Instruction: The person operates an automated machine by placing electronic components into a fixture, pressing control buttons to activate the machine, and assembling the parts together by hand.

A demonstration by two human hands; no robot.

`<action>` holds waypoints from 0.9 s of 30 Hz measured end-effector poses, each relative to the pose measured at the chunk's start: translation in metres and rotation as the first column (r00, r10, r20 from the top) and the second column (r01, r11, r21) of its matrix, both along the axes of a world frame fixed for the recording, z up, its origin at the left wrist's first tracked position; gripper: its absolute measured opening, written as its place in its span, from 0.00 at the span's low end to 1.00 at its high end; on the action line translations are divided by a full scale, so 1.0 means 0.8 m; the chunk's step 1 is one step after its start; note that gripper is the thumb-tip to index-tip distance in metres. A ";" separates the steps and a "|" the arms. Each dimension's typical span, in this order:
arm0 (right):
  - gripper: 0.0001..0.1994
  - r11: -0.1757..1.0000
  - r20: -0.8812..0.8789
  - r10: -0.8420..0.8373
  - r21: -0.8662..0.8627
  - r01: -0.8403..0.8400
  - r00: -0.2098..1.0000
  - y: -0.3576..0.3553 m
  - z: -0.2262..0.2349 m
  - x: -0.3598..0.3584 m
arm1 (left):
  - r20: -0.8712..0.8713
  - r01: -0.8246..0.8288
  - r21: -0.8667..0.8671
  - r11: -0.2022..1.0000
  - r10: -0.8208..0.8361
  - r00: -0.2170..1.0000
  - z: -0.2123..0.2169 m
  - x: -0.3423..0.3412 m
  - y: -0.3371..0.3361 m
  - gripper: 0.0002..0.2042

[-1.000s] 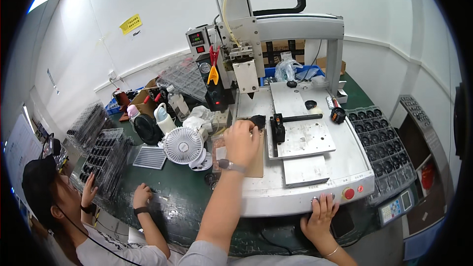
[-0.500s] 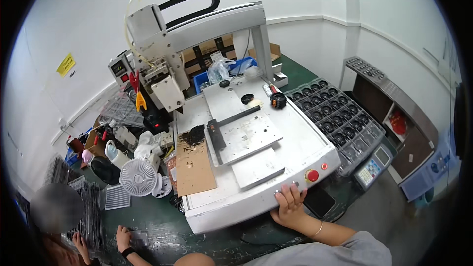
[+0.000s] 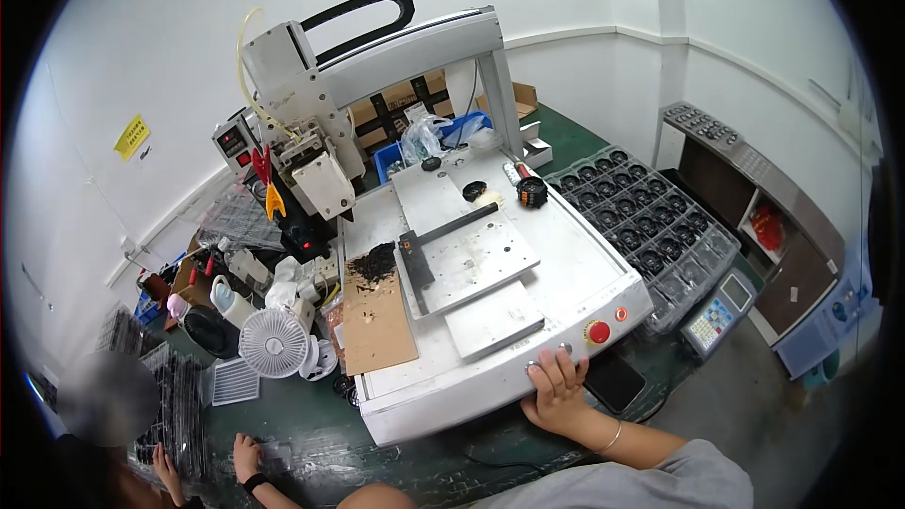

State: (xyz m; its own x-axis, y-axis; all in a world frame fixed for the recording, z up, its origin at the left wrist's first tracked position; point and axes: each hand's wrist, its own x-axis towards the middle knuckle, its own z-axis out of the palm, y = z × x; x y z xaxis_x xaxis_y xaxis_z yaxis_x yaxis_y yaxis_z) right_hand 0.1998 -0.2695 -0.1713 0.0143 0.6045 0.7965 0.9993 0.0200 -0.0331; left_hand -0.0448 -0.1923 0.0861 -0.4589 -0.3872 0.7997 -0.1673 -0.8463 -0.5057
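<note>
My right hand rests on the sloping front panel of a white benchtop machine. Its fingers lie stretched over the panel, fingertips at two round metal buttons, and nothing is held. A thin bracelet circles that wrist. Just right of the fingers sits a red mushroom button. On the machine bed, a pale metal plate carries a dark bar and a dark block. My left hand does not show; a rounded patch of bare skin appears at the lower edge.
Left of the bed's plate lies cardboard with black scraps. The machine's head hangs at the upper left. A tray of black round parts and a keypad unit stand right; a phone lies below. A co-worker's hands show lower left, beside a fan.
The whole view has shifted slightly, with things at the left appearing a little farther right. My right hand keeps its place at the panel buttons.
</note>
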 end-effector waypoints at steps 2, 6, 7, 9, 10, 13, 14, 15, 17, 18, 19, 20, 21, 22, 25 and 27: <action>0.33 1.000 0.004 -0.008 -0.013 0.008 1.000 -0.002 0.002 0.001 | -0.013 -0.030 -0.043 0.999 0.029 0.999 0.007 0.002 0.007 0.12; 0.33 1.000 -0.002 -0.009 -0.027 0.009 1.000 -0.003 0.003 0.004 | -0.047 -0.089 -0.131 0.987 0.084 0.995 0.019 0.009 0.025 0.12; 0.33 1.000 -0.002 -0.007 -0.029 0.006 1.000 -0.003 0.003 0.004 | -0.057 -0.107 -0.150 0.983 0.099 0.993 0.024 0.009 0.029 0.12; 0.33 1.000 -0.008 0.001 -0.029 -0.002 1.000 0.000 0.003 0.003 | -0.077 -0.140 -0.188 0.972 0.127 0.989 0.030 0.009 0.036 0.12; 0.34 1.000 -0.004 0.004 -0.027 -0.005 1.000 0.001 0.002 0.003 | -0.085 -0.157 -0.207 0.965 0.142 0.986 0.032 0.007 0.039 0.12; 0.34 0.999 -0.004 -0.002 -0.036 0.002 1.000 -0.003 0.000 0.009 | -0.111 -0.210 -0.265 0.941 0.187 0.976 0.043 0.012 0.055 0.12; 0.35 0.999 -0.005 -0.018 -0.046 0.017 1.000 -0.005 -0.002 0.012 | -0.120 -0.229 -0.280 0.932 0.203 0.972 0.047 0.018 0.061 0.12; 0.35 0.999 -0.013 0.012 -0.031 -0.013 1.000 0.001 0.001 0.004 | -0.130 -0.291 -0.272 0.917 0.264 0.956 0.006 0.064 -0.003 0.12; 0.35 0.999 -0.012 0.026 -0.027 -0.026 1.000 -0.003 0.002 0.006 | -0.135 -0.342 -0.288 0.895 0.315 0.939 0.007 0.052 -0.006 0.12; 0.35 0.999 -0.008 0.012 -0.043 -0.012 1.000 -0.003 -0.002 0.007 | -0.137 -0.359 -0.301 0.884 0.332 0.933 0.007 0.049 -0.002 0.12; 0.35 0.999 -0.019 0.026 -0.048 -0.026 0.999 -0.003 -0.007 0.005 | -0.025 -0.250 -0.332 0.910 0.256 0.966 0.010 0.077 0.032 0.14; 0.35 0.998 -0.014 0.030 -0.048 -0.031 0.999 -0.004 -0.009 0.006 | -0.112 -0.301 -0.443 0.844 0.281 0.953 -0.001 0.085 0.071 0.14; 0.35 0.998 -0.013 0.010 -0.057 -0.010 1.000 -0.006 -0.007 0.007 | -0.181 -0.320 -0.542 0.777 0.264 0.947 -0.017 0.095 0.105 0.16; 0.35 0.998 -0.012 0.005 -0.059 -0.006 1.000 -0.007 -0.002 0.004 | -0.199 -0.332 -0.655 0.679 0.268 0.943 -0.041 0.094 0.153 0.17; 0.35 0.996 -0.003 0.027 -0.087 -0.027 1.000 -0.013 0.004 0.000 | -0.564 -0.699 -0.636 0.328 0.420 0.711 -0.103 0.097 0.236 0.21; 0.35 0.992 -0.020 0.015 -0.123 -0.018 1.000 -0.012 0.006 0.001 | -0.788 -0.885 -0.448 0.126 0.413 0.457 -0.121 0.092 0.251 0.28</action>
